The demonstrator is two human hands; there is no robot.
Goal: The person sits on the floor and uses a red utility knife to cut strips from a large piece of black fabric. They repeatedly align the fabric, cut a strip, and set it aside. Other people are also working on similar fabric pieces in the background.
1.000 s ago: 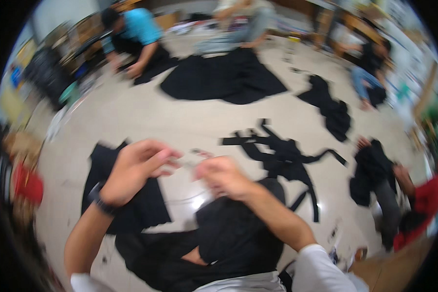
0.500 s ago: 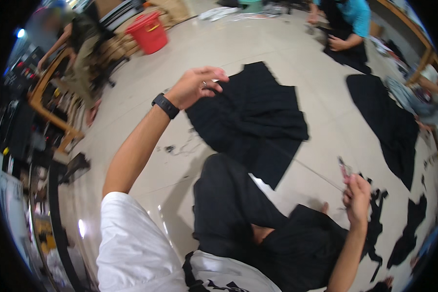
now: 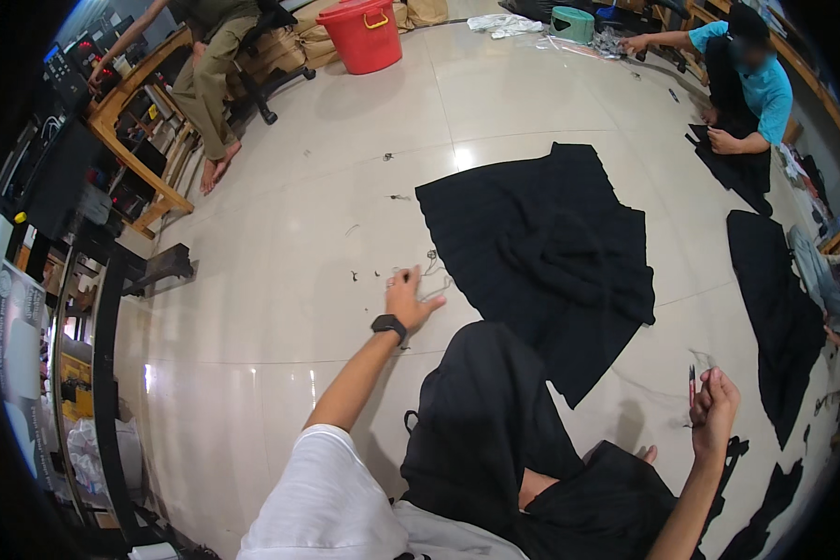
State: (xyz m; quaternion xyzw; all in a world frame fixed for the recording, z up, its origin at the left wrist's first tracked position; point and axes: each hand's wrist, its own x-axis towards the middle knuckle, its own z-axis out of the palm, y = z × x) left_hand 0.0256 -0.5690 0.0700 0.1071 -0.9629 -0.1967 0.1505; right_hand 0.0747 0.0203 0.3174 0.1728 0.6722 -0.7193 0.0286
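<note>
My left hand (image 3: 409,301), with a dark wristband at its wrist, reaches low over the floor beside some loose thread scraps (image 3: 431,257). Its fingers are spread and nothing shows in them. Just beyond it a black pleated cloth (image 3: 541,243) lies flat on the tiles, in front of my bent knee. On the other side, my right hand (image 3: 715,411) is closed around small red-handled thread snips (image 3: 692,392), their dark tip pointing up. A pale thread (image 3: 705,357) hangs in a loop near these fingers; its far end is hard to follow.
Another black cloth piece (image 3: 775,317) lies to the right, with black offcuts (image 3: 765,513) nearer me. A person in blue (image 3: 773,98) handles black fabric at the far right. A red bucket (image 3: 359,42) stands behind; a wooden table (image 3: 112,117) and another person's legs (image 3: 205,93) are far left.
My left hand has come down from above the black cloth to the floor at its left. The right hand still grips the snips. My view has shifted, showing more floor at the left.
</note>
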